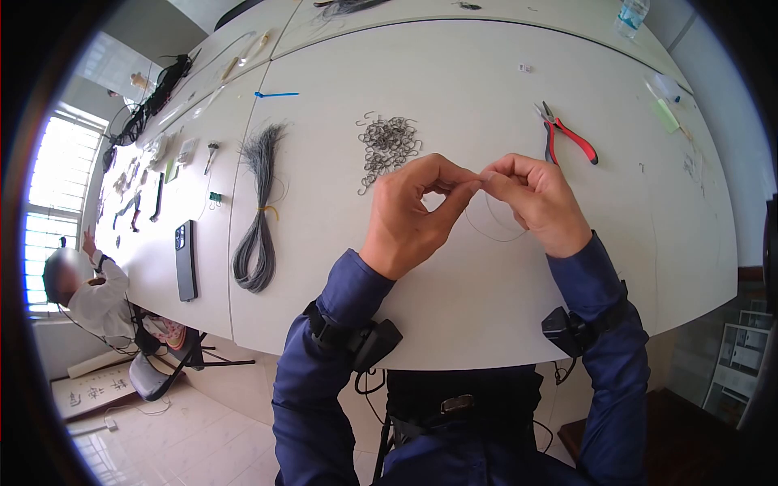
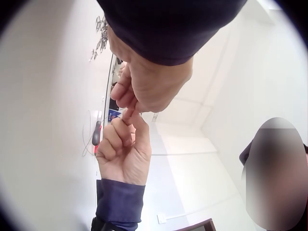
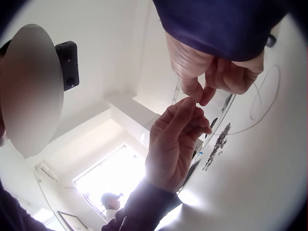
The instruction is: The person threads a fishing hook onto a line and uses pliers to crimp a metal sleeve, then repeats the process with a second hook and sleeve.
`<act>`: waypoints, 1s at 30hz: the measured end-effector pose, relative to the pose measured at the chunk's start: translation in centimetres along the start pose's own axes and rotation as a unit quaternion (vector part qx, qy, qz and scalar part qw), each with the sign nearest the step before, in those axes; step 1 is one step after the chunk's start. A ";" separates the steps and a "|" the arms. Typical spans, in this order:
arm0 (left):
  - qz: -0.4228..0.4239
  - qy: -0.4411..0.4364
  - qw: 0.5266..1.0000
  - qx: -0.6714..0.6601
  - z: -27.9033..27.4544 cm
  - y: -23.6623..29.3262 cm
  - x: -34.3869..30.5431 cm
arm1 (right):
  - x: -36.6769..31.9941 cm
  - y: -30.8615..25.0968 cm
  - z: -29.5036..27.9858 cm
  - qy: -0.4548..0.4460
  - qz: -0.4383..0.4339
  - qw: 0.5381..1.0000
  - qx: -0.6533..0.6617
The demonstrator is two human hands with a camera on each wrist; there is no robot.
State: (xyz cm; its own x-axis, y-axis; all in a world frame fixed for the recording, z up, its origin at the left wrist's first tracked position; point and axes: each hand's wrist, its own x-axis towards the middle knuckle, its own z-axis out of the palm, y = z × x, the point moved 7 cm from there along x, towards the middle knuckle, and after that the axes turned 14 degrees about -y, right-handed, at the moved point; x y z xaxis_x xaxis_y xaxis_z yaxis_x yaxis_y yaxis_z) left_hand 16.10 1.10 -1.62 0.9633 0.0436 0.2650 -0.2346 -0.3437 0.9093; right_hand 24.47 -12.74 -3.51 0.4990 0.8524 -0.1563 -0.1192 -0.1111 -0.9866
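Note:
Both hands meet above the table in the head view, fingertips together. The left hand (image 1: 415, 212) pinches a thin wire (image 1: 496, 240) between thumb and index finger, and the right hand (image 1: 541, 202) pinches it right beside them. A loop of this wire hangs below the fingers; in the right wrist view the wire (image 3: 275, 96) curves out past the right hand (image 3: 214, 72). What the fingertips cover is hidden. Behind the left hand lies a pile of small metal hooks (image 1: 391, 144). Red-handled pliers (image 1: 574, 139) lie beyond the right hand.
A bundle of grey wire (image 1: 258, 235), tied with a yellow band, lies left of the hands, with a black phone (image 1: 185, 261) farther left. A blue tie (image 1: 277, 95) and a bottle (image 1: 631, 18) are toward the back. Another person (image 1: 101, 300) sits at far left.

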 end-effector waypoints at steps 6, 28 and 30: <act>0.004 0.024 0.999 0.044 -0.2 0.1 0.0 | 0.3 0.8 0.0 0.003 -0.011 1.000 -0.029; 0.009 0.011 0.997 0.073 -0.3 0.5 0.4 | -0.6 -2.2 0.7 0.073 -0.159 0.966 -0.191; -0.004 0.000 0.997 0.071 -0.1 0.5 0.5 | -0.6 -2.1 0.7 0.081 -0.159 0.964 -0.198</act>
State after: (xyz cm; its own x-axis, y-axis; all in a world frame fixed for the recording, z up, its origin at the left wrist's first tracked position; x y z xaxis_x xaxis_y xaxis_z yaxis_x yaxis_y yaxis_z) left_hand 16.42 1.08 -1.04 0.9648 0.0470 0.2589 -0.2067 -0.4734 0.8563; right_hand 23.83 -12.70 -1.27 0.5877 0.7879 0.1838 0.3835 -0.0713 -0.9208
